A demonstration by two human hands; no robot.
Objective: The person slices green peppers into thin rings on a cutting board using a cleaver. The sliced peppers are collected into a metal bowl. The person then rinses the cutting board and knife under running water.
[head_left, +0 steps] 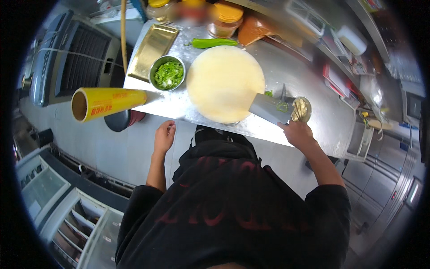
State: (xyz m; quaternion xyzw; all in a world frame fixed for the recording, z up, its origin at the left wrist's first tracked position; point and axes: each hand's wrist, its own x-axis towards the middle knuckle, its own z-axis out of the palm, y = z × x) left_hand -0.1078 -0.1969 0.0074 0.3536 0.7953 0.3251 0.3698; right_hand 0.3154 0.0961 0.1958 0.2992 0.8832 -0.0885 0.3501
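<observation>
My right hand grips a cleaver by its handle. Its broad blade lies over the right edge of a round pale cutting board. Green pepper rings cling to the blade. Just beyond that hand stands a small metal bowl of chopped pale food, perhaps garlic, crossed by thin dark sticks I cannot make out. My left hand hangs in front of the counter with loosely curved fingers, holding nothing. A steel bowl of sliced green peppers sits left of the board.
A whole green pepper lies behind the board. A gold tray rests at the back left. The yellow roll of cling film juts past the counter's left edge. An orange-lidded jar stands at the back, under a shelf. A black stool is below.
</observation>
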